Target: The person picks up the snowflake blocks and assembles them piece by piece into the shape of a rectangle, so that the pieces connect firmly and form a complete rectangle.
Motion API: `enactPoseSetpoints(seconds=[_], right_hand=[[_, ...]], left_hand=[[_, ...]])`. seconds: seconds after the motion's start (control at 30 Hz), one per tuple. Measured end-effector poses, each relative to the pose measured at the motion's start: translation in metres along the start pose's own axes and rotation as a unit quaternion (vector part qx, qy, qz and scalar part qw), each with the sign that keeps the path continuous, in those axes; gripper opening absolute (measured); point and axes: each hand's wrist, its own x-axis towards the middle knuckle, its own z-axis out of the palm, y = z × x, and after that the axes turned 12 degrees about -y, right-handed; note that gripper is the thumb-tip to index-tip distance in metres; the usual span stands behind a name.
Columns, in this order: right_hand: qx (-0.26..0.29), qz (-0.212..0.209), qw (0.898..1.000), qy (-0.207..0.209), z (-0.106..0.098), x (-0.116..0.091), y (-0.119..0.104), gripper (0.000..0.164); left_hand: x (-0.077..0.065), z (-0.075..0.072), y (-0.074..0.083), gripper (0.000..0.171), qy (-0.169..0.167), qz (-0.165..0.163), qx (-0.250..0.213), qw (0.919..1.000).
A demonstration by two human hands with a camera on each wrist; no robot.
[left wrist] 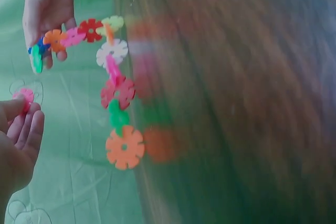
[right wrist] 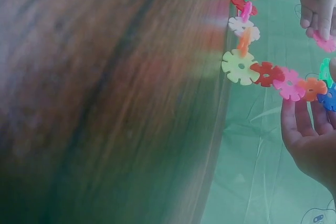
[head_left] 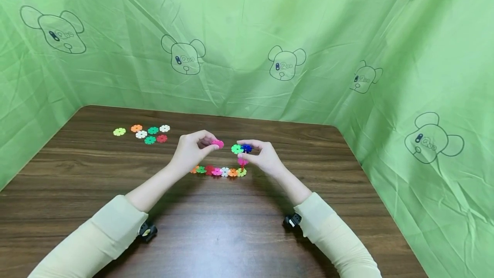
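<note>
My left hand (head_left: pixel 189 151) pinches a pink notched plastic disc (head_left: pixel 218 144), a snowflake building piece, between thumb and fingers. Across a small gap, my right hand (head_left: pixel 267 158) grips one end of a chain of joined snowflake discs, near its blue disc (head_left: pixel 247 149) and green disc (head_left: pixel 236 149). In the right wrist view the chain runs from the blue disc through orange, pink and red discs to a yellow-green disc (right wrist: pixel 240 67), where it bends. From there it continues through a white disc (left wrist: pixel 112 53) to an orange end disc (left wrist: pixel 125 147) in the left wrist view.
Several loose snowflake discs lie at the back left of the wooden table (head_left: pixel 216 235), among them a yellow-green disc (head_left: pixel 119 131), a white disc (head_left: pixel 164 128) and a red disc (head_left: pixel 162 138). A green curtain (head_left: pixel 231 20) with printed bear heads surrounds the table's back and sides.
</note>
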Motion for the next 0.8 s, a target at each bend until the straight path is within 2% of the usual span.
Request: enactPoseSetpoints(seconds=[0.33,0.8], right_hand=[[-0.001,-0.004,1.000,0.003,0.001,0.000,0.001,0.033],[-0.005,-0.009,1.000,0.008,0.002,-0.001,0.000,0.031]], left_hand=[[0.000,0.015,0.005,0.013,-0.008,-0.011,-0.017,0.9998],[0.001,0.022,0.010,0.013,-0.008,-0.001,-0.014,0.9999]])
